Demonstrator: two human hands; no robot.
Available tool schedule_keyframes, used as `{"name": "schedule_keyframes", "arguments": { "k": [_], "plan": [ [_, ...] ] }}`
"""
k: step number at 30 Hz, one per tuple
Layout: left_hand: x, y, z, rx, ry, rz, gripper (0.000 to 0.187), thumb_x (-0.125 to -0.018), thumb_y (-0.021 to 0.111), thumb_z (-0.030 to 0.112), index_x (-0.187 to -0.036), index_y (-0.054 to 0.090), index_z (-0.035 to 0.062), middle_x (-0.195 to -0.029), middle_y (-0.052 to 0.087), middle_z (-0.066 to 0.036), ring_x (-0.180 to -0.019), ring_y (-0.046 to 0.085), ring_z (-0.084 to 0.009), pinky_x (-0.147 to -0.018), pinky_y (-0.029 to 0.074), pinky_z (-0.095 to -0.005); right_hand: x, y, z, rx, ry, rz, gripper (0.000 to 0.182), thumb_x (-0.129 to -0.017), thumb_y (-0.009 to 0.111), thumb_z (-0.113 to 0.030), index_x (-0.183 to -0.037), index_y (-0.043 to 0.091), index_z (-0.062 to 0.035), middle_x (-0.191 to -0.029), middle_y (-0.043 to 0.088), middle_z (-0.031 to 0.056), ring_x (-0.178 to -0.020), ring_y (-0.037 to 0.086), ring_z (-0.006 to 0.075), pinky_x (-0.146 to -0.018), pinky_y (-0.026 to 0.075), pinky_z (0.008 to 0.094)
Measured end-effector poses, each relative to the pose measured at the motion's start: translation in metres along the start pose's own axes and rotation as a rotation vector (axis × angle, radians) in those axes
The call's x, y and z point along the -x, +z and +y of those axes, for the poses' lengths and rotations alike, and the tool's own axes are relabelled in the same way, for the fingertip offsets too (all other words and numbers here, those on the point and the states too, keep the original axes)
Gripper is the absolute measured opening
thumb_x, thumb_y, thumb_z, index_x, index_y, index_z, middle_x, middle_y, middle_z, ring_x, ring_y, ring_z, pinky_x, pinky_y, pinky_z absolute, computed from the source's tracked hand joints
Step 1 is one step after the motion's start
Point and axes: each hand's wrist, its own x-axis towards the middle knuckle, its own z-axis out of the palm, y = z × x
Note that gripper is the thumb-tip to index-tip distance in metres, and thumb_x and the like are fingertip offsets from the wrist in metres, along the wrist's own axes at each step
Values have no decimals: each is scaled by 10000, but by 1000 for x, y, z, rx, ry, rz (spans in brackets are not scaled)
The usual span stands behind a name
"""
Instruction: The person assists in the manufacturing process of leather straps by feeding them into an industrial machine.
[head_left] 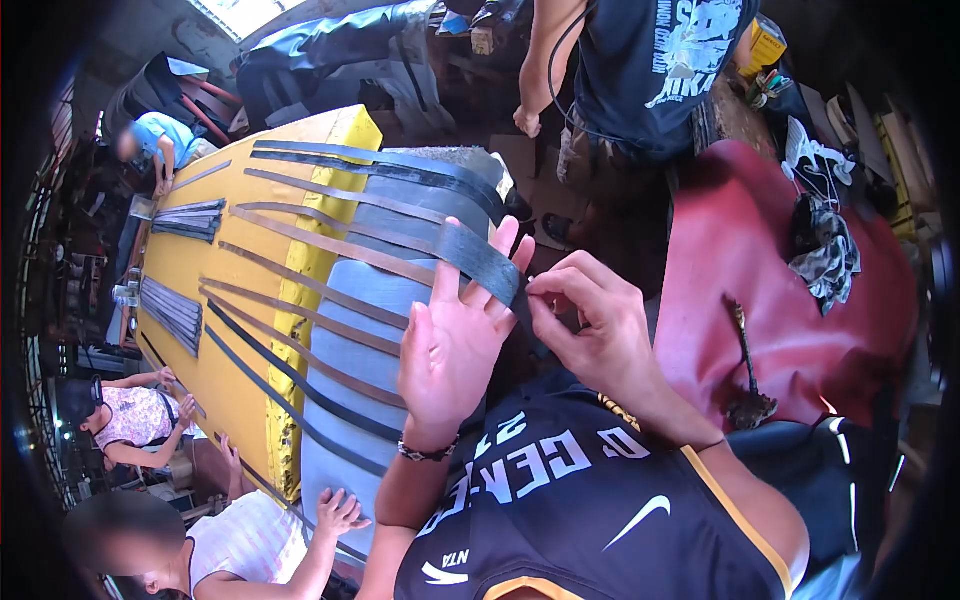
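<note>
A wide dark strip (478, 262) loops across the fingers of my left hand (450, 350), which is upright with its palm toward me and its fingers stretched apart. The strip passes in front of some fingers and is held by them. Just right of the strip's end, my right hand (590, 305) is closed in a pinch; a tiny pale spot shows at its fingertips, too small to name. Behind my left hand, several long narrow brown and black strips (300, 240) lie side by side over a yellow table (250, 400) and a blue-grey covered surface (350, 290).
Bundles of grey strips (172, 315) lie on the table's far side. Red sheet material (800, 340) covers a surface to my right, with a brush-like tool (745, 370) on it. Co-workers are at the left, and a person in a dark shirt (650, 80) stands ahead.
</note>
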Motion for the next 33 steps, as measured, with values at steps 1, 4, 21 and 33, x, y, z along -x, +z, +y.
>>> {"name": "schedule_keyframes", "arguments": {
  "k": [1, 4, 21, 33],
  "plan": [
    [1, 0, -1, -16, 7, -2, 938, -1013, 414, 641, -1667, 5, 107, -1711, 56, -270, -1585, 139, -412, -1244, 218, -519, 0, 1, -2, 28, 8, 8, 155, -812, 775, -51, -932, 677, -58, -836, 627, 64, -688, 658, 203, -575, 528, 327],
    [2, -1, -7, -83, 32, -13, 953, -1008, 421, 648, -1667, -14, 114, -1712, 56, -269, -1586, 140, -402, -1243, 214, -513, 0, 3, -1, 81, 3, 9, 154, -814, 774, -68, -933, 676, -66, -837, 624, 63, -702, 661, 210, -577, 528, 343],
    [6, 2, -34, -403, 86, -41, 1059, -975, 513, 622, -1650, -152, 148, -1720, 65, -240, -1599, 111, -353, -1270, 144, -476, 4, -3, 4, 120, 86, -80, 137, -820, 751, -90, -930, 680, -50, -881, 637, 83, -803, 682, 268, -615, 534, 380],
    [5, -5, -28, -501, 1, 49, 815, -990, 405, -63, -1652, -57, 51, -1577, 447, -237, -1391, 516, -228, -1167, 399, -347, 2, -9, 1, -64, 169, -134, 130, -774, 743, -39, -843, 639, -5, -863, 632, 100, -707, 645, 252, -637, 515, 349]
  ]
}}
